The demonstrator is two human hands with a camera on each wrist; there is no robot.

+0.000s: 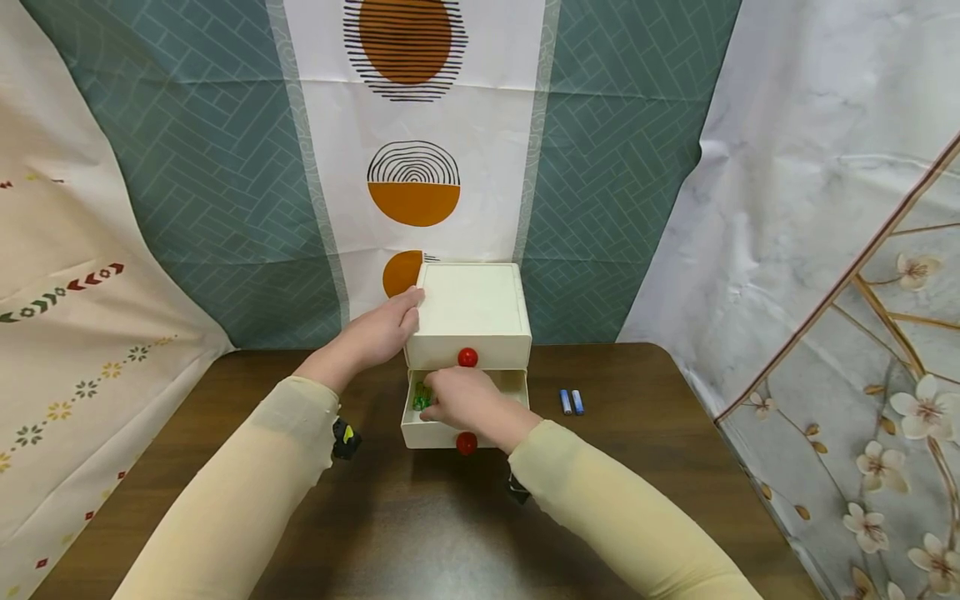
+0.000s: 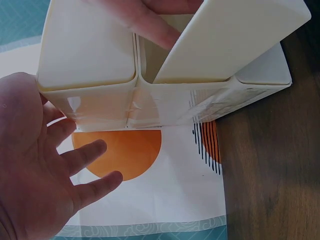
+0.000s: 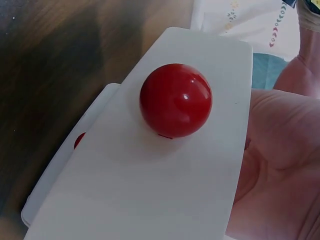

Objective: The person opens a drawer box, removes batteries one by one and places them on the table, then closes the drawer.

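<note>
A small cream drawer cabinet (image 1: 471,300) stands at the back of the table, with a drawer (image 1: 431,435) below the top one pulled out. My left hand (image 1: 384,327) rests against the cabinet's left side near the top, its fingers extended in the left wrist view. Over the pulled-out drawer, my right hand (image 1: 472,402) reaches inside, fingers pointing down. Small shiny green objects (image 1: 421,397) lie in the drawer's left part, right by those fingers. The drawer's red knob (image 3: 176,100) shows large in the right wrist view. The right fingertips are hidden, so I cannot tell whether they pinch anything.
Two blue-and-white batteries (image 1: 572,402) lie side by side on the brown wooden table (image 1: 420,525), right of the cabinet. The closed top drawer has its own red knob (image 1: 468,357). A patterned cloth (image 1: 420,117) hangs close behind the cabinet.
</note>
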